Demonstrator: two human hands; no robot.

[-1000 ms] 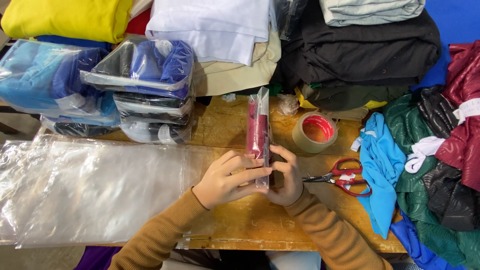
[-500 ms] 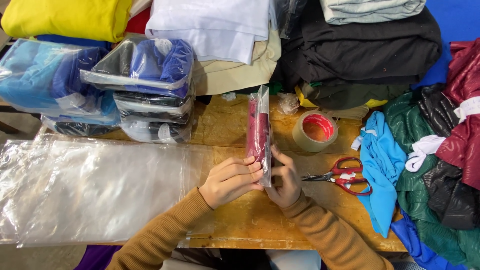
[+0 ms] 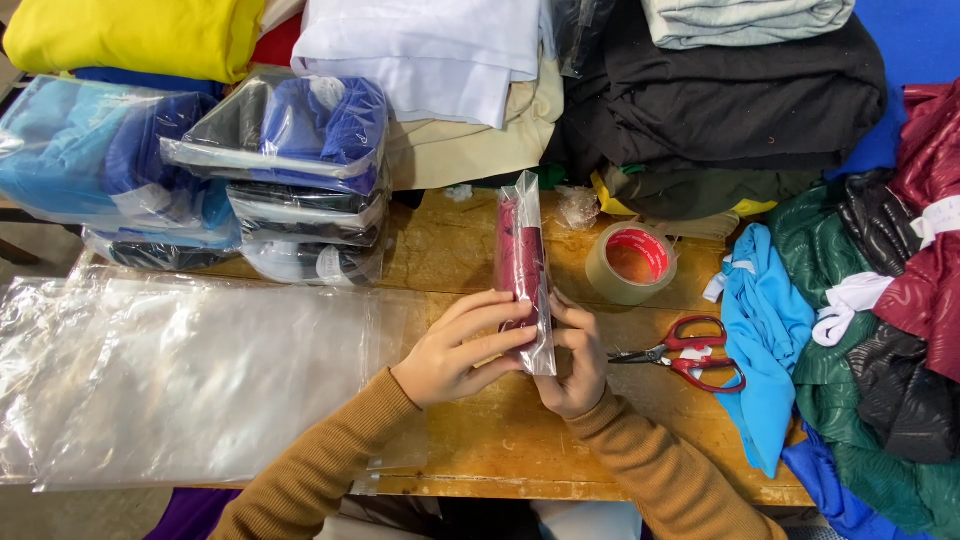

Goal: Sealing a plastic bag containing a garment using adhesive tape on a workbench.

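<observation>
A narrow clear plastic bag with dark red folded fabric inside (image 3: pixel 522 250) stands on its edge on the wooden table (image 3: pixel 520 440), seen from above. My left hand (image 3: pixel 462 350) presses flat against its left side near the lower end. My right hand (image 3: pixel 574 358) grips the same lower end from the right, fingers curled on the plastic. Both sleeves are tan-brown.
A stack of flat clear plastic bags (image 3: pixel 190 380) lies at the left. Packed bags of blue and dark garments (image 3: pixel 290 170) are piled behind it. A roll of brown tape (image 3: pixel 632 262) and red-handled scissors (image 3: pixel 685 355) lie right of my hands. Loose folded fabrics crowd the back and right.
My left hand has slid slightly along the bag's side and the bag has turned a little more upright; otherwise the scene is unchanged.
</observation>
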